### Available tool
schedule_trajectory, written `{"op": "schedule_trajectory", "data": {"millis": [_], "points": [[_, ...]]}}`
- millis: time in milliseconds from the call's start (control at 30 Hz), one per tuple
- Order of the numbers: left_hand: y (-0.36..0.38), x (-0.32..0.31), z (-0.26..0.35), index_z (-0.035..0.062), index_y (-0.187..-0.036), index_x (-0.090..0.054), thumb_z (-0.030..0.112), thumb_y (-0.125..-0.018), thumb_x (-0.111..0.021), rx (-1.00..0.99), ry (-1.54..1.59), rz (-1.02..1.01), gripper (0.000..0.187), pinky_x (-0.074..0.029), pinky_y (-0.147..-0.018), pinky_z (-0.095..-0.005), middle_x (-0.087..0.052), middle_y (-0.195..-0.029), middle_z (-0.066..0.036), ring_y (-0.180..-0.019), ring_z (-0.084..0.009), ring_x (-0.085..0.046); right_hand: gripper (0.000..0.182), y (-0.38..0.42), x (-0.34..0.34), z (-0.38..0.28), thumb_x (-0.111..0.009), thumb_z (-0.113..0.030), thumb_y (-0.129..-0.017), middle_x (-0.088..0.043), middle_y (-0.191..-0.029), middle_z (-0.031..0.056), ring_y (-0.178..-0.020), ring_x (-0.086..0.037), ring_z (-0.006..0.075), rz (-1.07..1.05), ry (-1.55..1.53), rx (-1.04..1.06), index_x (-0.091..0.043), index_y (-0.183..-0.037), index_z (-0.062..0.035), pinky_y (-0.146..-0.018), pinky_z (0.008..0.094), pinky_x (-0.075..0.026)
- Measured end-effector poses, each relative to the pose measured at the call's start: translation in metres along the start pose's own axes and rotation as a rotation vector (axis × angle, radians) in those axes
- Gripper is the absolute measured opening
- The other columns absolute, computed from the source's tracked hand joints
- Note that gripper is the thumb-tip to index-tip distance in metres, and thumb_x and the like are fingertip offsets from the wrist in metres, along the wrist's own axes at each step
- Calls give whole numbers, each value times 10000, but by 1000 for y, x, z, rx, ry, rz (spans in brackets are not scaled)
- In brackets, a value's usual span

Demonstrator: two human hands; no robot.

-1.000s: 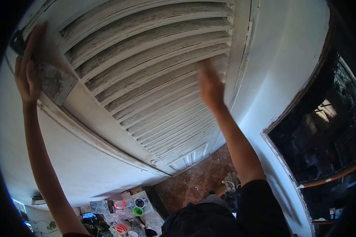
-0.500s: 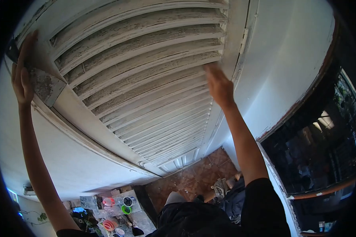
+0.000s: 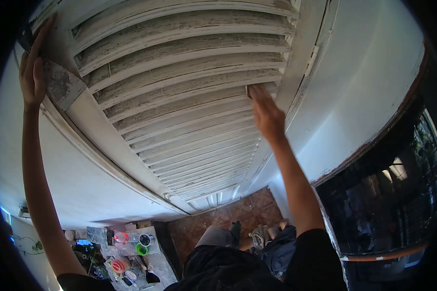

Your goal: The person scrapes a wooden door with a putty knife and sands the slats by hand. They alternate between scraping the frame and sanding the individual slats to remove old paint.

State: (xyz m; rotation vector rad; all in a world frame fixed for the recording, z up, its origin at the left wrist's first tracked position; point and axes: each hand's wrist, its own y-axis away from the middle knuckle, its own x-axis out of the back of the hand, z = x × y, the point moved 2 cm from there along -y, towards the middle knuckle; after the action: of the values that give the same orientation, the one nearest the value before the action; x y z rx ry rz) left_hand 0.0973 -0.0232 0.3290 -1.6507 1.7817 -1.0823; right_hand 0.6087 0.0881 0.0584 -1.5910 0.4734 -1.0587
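Observation:
A white louvered door [image 3: 194, 68] with worn, dusty slats fills the upper middle of the view. My left hand [image 3: 33, 80] rests with fingers stretched along the door's left edge, beside a stained metal plate [image 3: 63, 85]. On the slats near the door's right side, my right hand [image 3: 268, 112] is closed, fingertips pressed into the gap between two of them. The edge of a small flat piece [image 3: 248, 91] shows at those fingertips; its kind cannot be made out. The upper slats look greyer than the lower ones.
At the lower left a cluttered table [image 3: 158, 262] holds a red-capped container [image 3: 120, 264], a green ring-shaped item [image 3: 142, 249] and several other things. Dark window glass [image 3: 383, 203] stands at the right. A shoe [image 3: 258, 236] shows on the brown tiled floor [image 3: 247, 208].
The view has shifted slightly. My right hand, blurred before, is now sharper and sits at the slats, with a small flat piece visible at its fingertips. My left hand stays on the door edge.

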Motion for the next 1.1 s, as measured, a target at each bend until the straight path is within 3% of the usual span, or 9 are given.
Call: {"op": "schedule_trajectory", "data": {"millis": [100,167,367,433,567,700,833,933,1100], "points": [[-5,-1,-1,-10,-1416,-516,339,-1047,-316,16,-3,-25,546,-415,-819,-369,-631,-1076,-208,-827,-281,-474,401,3,-3,21,-622,-88,-931,-581,-1395,130,-1256,-589,309,-101,55,-93,-597,-1330,-112,-893,366,-600],[-4,2,-1,-5,-1418,-517,352,-1046,-319,31,-24,-31,552,-416,-822,-369,-636,-1107,-204,-830,-282,-476,396,3,-13,-4,-625,-79,-924,-593,-1383,123,-1251,-595,294,151,76,-162,-605,-1318,-111,-883,364,-599],[-9,3,-11,33,-1447,-508,370,-1054,-279,-70,-32,-100,566,-429,-913,-386,-630,-1311,-147,-937,-316,-556,371,-3,-2,8,-613,-87,-932,-633,-1342,82,-1240,-610,258,-25,45,-18,-612,-1302,-117,-826,338,-619],[-16,5,-1,1,-1475,-444,495,-1056,-231,-33,10,-178,682,-266,-1207,-470,-495,-1489,-167,-1430,-342,-402,350,-3,-12,-4,-610,-87,-934,-656,-1305,84,-1191,-644,235,194,164,-135,-622,-1284,-109,-749,333,-625],[-23,5,3,-4,-1465,-455,485,-1063,-218,-47,60,-172,676,-283,-1193,-488,-505,-1479,-173,-1416,-343,-422,324,-3,7,3,-599,-85,-943,-648,-1309,119,-1191,-642,282,-81,1,15,-628,-1265,-90,-792,353,-619],[-25,6,7,-6,-1462,-459,475,-1065,-218,-58,33,-154,669,-295,-1186,-484,-516,-1470,-173,-1411,-341,-430,314,-3,-17,-5,-604,-75,-933,-658,-1284,136,-1189,-641,287,173,174,-172,-634,-1246,-88,-744,333,-614],[-25,4,13,5,-1448,-484,444,-1068,-213,-71,22,-144,641,-322,-1173,-460,-537,-1457,-148,-1395,-327,-456,319,-8,-6,-44,-610,-41,-902,-667,-1269,108,-1212,-629,246,-12,-165,62,-644,-1212,-108,-785,327,-614],[-30,5,14,15,-1435,-505,424,-1070,-209,-83,1,-109,623,-345,-1160,-441,-556,-1443,-132,-1381,-319,-476,341,1,-10,1,-614,-72,-929,-646,-1304,125,-1256,-595,243,139,64,-172,-631,-1269,-92,-848,343,-606],[-19,3,14,25,-1456,-488,442,-1056,-243,0,27,-101,629,-310,-1163,-430,-528,-1478,-118,-1405,-295,-445,327,-1,-20,-34,-613,-63,-925,-638,-1313,140,-1233,-608,295,135,-45,-65,-645,-1250,-71,-881,375,-595]]}}
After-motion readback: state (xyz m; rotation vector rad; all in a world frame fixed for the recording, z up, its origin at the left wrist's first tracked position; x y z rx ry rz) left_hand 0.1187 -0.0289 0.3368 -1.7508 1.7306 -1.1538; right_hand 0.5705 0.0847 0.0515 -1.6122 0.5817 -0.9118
